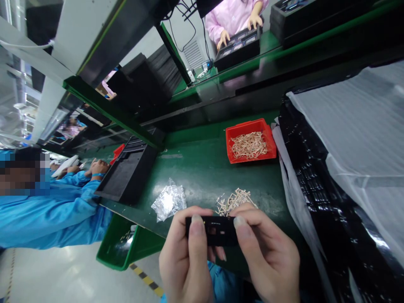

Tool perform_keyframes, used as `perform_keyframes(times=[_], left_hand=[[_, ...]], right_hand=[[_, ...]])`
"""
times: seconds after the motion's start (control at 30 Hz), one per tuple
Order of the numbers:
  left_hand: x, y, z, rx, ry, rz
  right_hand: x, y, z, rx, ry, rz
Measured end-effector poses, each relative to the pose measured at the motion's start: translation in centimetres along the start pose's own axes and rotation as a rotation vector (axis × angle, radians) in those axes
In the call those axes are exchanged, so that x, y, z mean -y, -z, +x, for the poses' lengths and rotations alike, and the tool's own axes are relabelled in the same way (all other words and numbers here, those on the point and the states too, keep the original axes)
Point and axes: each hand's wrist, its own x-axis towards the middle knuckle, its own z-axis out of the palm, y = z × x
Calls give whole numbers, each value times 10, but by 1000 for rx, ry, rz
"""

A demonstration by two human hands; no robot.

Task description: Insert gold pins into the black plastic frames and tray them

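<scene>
the long green bench top [202,168] runs across in front of me. on its right side a white foam sheet [362,126] covers a stack of glossy black moulded trays [315,176]. at the left a co-worker's blue sleeve [63,210] lies beside a flat black plastic tray [126,172]. further back stands a red plastic bin [246,125] of pale tan strips. nearer lies a crumpled clear plastic bag [168,202]. the left hand [186,261] and the right hand [268,256] meet at the near edge, thumbs and fingers pinched on either end of a small black rectangular plastic piece [217,230], held level above the bench. just behind it lies a loose heap of tan strips [235,199].
</scene>
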Motion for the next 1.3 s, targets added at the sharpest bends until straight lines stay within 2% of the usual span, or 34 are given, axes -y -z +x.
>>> perform_keyframes(times=[0.2,0.53,1.0,1.3], left_hand=[[7,-3,-1,-84,-44,-21],[4,-13,-2,-175,-73,-25],[7,-12,-2,-191,-88,-74],[9,-16,-2,-187,-157,-91]], right_hand=[[1,2,-1,71,86,-76],[1,3,-3,83,117,-104],[1,1,-2,101,116,-60],[1,-2,-2,106,121,-56]])
